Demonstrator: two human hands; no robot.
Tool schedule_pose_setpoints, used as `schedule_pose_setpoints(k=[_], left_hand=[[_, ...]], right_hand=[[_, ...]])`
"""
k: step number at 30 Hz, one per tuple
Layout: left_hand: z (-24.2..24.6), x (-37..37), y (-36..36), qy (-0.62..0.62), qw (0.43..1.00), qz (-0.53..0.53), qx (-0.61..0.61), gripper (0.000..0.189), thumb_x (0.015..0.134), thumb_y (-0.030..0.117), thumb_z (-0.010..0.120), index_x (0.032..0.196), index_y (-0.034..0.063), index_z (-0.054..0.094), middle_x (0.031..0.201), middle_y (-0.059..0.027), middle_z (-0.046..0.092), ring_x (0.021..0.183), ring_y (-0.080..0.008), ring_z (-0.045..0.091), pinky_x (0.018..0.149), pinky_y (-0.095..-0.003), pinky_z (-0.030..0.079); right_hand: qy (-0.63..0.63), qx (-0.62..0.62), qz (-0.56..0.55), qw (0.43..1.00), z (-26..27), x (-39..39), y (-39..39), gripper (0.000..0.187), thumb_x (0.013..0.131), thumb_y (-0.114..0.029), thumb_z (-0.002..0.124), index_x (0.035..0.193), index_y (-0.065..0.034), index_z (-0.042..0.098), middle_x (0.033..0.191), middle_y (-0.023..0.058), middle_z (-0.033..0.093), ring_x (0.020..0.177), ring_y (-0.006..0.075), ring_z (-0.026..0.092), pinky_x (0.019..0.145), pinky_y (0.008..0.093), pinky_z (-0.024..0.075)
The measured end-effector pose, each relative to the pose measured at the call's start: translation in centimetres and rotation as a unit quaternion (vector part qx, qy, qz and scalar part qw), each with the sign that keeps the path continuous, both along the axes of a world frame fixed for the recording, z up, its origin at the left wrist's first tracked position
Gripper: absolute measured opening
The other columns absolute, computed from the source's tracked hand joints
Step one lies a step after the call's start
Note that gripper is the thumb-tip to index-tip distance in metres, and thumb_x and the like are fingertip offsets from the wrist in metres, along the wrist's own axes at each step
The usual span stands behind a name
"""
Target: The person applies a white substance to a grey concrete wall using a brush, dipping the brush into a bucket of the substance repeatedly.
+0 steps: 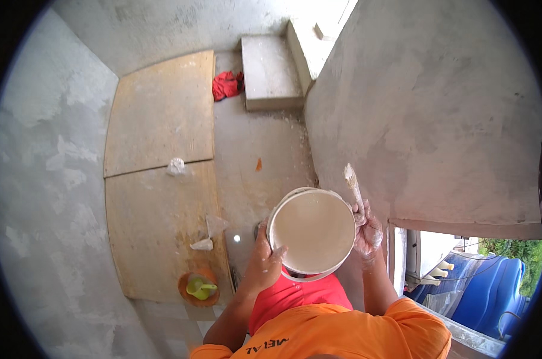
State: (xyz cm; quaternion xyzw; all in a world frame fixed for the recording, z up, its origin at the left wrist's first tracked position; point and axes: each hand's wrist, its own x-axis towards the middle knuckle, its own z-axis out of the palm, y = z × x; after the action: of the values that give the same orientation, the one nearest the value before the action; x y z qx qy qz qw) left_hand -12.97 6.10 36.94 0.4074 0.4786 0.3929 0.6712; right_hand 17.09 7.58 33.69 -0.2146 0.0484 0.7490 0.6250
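Note:
A round bucket (313, 231) with a pale, smooth substance in it is held up in front of my body. My left hand (271, 260) grips its left side, with the thumb over the rim. On the other side, my right hand (367, 229) is closed around the handle of a paintbrush (351, 179) and lies close against the bucket's rim. The brush points away from me, and its bristles are coated white. White residue covers the fingers and palm of my right hand; smaller spots mark the left.
Two wooden boards (163, 116) lie at the left, with crumpled plastic (176, 166) on them. An orange bowl (198, 298) holds a green scoop (200, 288). Beyond are a red cloth (227, 85) and a concrete step (273, 72). A plastered wall (423, 112) rises at the right, above an opening.

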Motion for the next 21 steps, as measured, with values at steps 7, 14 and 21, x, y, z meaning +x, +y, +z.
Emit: schedule_pose_setpoints(k=[7, 14, 21], left_hand=[[7.2, -3.6, 11.3, -0.008, 0.996, -0.049, 0.07, 0.073, 0.092, -0.006, 0.056, 0.158, -0.0021, 0.026, 0.152, -0.0235, 0.044, 0.145, -0.0324, 0.041, 0.123, -0.041, 0.027], [13.1, 2.4, 20.3, -0.041, 0.98, -0.164, 0.106, 0.064, 0.093, -0.006, 0.052, 0.153, -0.0008, 0.031, 0.144, -0.0214, 0.048, 0.127, -0.0299, 0.058, 0.085, -0.034, 0.063], [22.3, 12.3, 28.4, 0.013, 0.913, -0.357, 0.196, 0.05, 0.096, 0.002, 0.049, 0.145, -0.0041, 0.041, 0.122, -0.0205, 0.064, 0.11, -0.0271, 0.069, 0.063, -0.0307, 0.062]], right_hand=[[-0.139, 0.156, -0.008, 0.978, 11.0, -3.3, 9.4, 0.035, 0.097, -0.006, 0.068, 0.131, -0.009, 0.06, 0.117, 0.0155, 0.067, 0.076, 0.0141, 0.059, 0.067, 0.0245, 0.0518], [-0.28, 0.178, -0.134, 0.934, 19.5, 0.9, 10.2, 0.042, 0.094, -0.003, 0.067, 0.135, -0.0057, 0.059, 0.107, 0.0098, 0.067, 0.072, 0.0123, 0.056, 0.063, 0.0261, 0.0469], [-0.445, 0.186, -0.302, 0.823, 25.4, 4.5, 7.9, 0.054, 0.093, 0.0, 0.063, 0.146, 0.002, 0.054, 0.106, 0.0094, 0.066, 0.082, 0.0127, 0.057, 0.07, 0.028, 0.0448]])
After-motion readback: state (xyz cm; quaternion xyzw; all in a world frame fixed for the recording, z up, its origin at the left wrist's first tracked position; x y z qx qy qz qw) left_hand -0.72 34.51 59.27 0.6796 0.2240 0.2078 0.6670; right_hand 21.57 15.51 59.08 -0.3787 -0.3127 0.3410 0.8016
